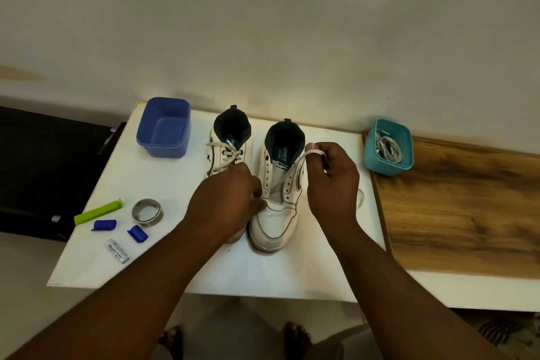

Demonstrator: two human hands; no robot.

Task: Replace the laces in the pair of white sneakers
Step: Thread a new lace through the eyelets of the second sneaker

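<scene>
Two white high-top sneakers stand toes toward me on the white table [292, 272]. The left sneaker [226, 152] still carries its lace, tied near the top. On the right sneaker [276, 222] the eyelets look bare. My left hand [228, 199] has its fingers curled at the lowest left eyelets of the right sneaker; what they pinch is hidden. My right hand [331, 181] pinches a white lace [314, 152] that loops over its thumb beside the shoe's collar; another stretch of lace [361, 197] lies on the table to the right.
An empty blue tub [163, 128] stands at the back left. A teal tub [388, 146] with several white laces sits on a wooden board [455, 213] at the right. A green clip [98, 211], a tape roll [147, 211], two blue caps and a battery [117, 251] lie front left.
</scene>
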